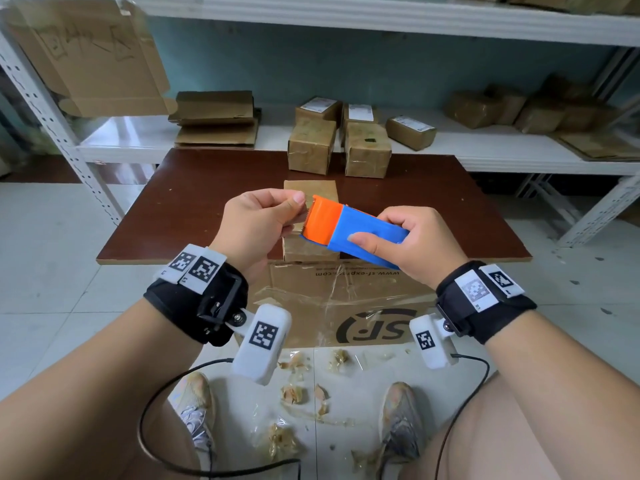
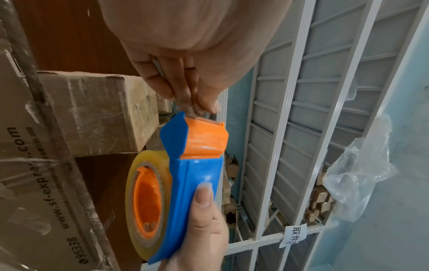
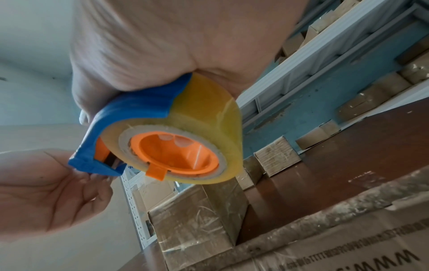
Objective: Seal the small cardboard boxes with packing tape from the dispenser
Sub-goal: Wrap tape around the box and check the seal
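My right hand (image 1: pixel 381 233) grips a blue and orange tape dispenser (image 1: pixel 360 233) above the brown board (image 1: pixel 207 202). The left hand (image 1: pixel 294 213) pinches the clear tape end at the orange cutter (image 2: pixel 204 139). In the left wrist view the fingertips (image 2: pixel 199 104) touch the cutter's edge, and the yellowish tape roll (image 2: pixel 144 192) sits under the blue cover. A small cardboard box (image 1: pixel 311 188) stands on the board right below both hands, partly hidden by them. The right wrist view shows the roll (image 3: pixel 209 119) and that box (image 3: pixel 192 220) beneath it.
Two small taped boxes (image 1: pixel 311 147) (image 1: pixel 367 150) stand at the board's far edge. More boxes and flat cardboard (image 1: pixel 214 119) lie on the white shelf behind. A large printed carton (image 1: pixel 346 306) supports the board. Tape scraps (image 1: pixel 294 393) litter the floor by my feet.
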### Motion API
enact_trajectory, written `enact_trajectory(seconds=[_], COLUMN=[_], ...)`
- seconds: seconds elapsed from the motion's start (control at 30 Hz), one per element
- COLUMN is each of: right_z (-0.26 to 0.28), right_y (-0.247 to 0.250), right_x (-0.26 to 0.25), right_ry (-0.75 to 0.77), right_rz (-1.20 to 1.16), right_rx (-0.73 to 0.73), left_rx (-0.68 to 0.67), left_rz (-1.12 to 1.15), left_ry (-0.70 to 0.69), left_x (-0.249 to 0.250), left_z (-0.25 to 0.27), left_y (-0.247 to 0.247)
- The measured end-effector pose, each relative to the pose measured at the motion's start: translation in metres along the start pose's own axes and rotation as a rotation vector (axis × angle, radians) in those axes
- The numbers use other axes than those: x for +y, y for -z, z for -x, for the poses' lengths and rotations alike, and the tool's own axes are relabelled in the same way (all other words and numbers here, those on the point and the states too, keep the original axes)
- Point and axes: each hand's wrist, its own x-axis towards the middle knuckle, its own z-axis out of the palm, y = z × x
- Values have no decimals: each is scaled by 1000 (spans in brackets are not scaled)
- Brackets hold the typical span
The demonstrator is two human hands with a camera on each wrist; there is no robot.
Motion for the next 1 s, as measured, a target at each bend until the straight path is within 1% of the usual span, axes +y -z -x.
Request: enact_trajectory(seconds=[0.07, 0.13, 0.23, 0.37, 0.47, 0.53, 0.6, 0.63, 0.73, 0.83, 0.93, 1.0], right_z=[1, 2, 5, 13, 18, 22, 24, 23, 12, -1, -12, -18], right_y=[0, 3, 18, 36, 45, 49, 50, 48, 39, 24, 8, 0], right_x=[5, 13, 32, 58, 74, 85, 92, 94, 90, 81, 77, 77], right_ry=[0, -19, -84, -107, -138, -186, -242, -268, -379, -476, -526, -555], right_rz=[18, 33, 76, 155, 195, 215, 269, 314, 491, 598, 654, 699], right_rx=[5, 18, 62, 82, 88, 103, 110, 115, 144, 154, 157, 157], left_rx=[18, 81, 180, 217, 301, 319, 249, 209, 103, -10, -82, -101], left_rz=[-3, 46, 125, 126, 170, 218, 221, 184, 72, -41, -152, -237], left_ry=[-8, -11, -32, -123, -133, -135, -144, -161, -293, -415, -528, -572], left_x=[2, 7, 21, 32, 39, 45, 47, 48, 48, 43, 33, 21], left_z=[-1, -6, -12, -13, -16, -16, -10, -4, 17, 37, 55, 64], left_y=[-1, 5, 27, 51, 71, 82, 80, 74, 47, 24, -1, -15])
